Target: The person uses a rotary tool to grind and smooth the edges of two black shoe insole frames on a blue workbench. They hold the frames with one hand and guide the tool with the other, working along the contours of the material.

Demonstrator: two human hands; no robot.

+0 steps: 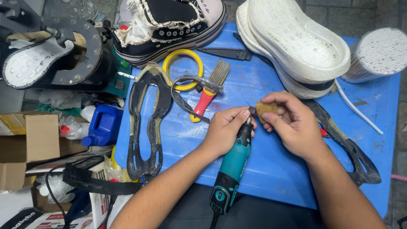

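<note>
Nearby, wire brush [208,91], yellow tape ring [183,69], left hand [227,129] gripping rotary tool [232,167], right hand [292,123] pinching tan block [266,108]

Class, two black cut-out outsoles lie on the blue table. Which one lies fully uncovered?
The black outsole on the left, beside the yellow tape ring. The other outsole is partly hidden behind the right hand.

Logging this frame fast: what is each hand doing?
Left hand: closed around the teal rotary tool.
Right hand: pinching a small tan block.
</note>
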